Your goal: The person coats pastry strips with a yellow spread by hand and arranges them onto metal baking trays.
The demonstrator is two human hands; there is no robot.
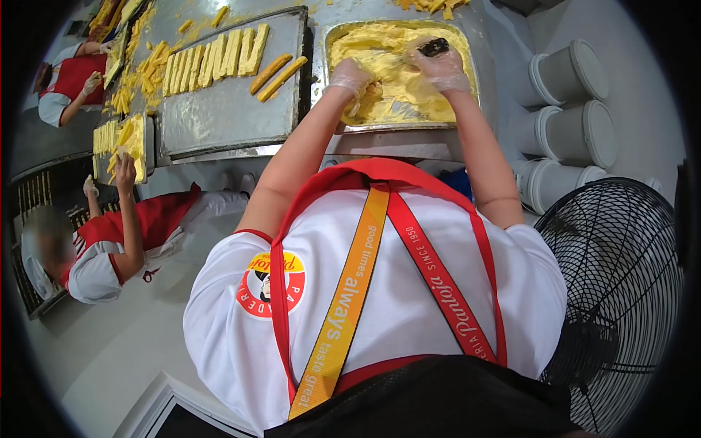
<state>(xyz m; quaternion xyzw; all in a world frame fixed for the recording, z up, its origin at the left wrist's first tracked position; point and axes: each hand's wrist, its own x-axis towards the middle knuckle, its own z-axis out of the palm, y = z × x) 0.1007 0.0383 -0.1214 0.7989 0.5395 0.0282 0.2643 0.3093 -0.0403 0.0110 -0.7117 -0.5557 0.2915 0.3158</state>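
My left hand (351,78), in a clear glove, is at the left side of a metal pan (475,33) spread with soft yellow cream (398,109). Its fingers are closed, and a brownish, cream-coated piece shows just under them; what they grip is unclear. My right hand (447,71), also gloved, grips a tool by its black handle (434,47) over the pan's right half. The tool's working end is blurred or hidden in the cream.
Left of the pan, a flat metal tray (226,124) carries a row of cream-coated sticks (215,58) and two browner sticks (279,78). Two co-workers (139,226) (69,84) stand at left. White buckets (577,135) and a black fan (613,277) are at right.
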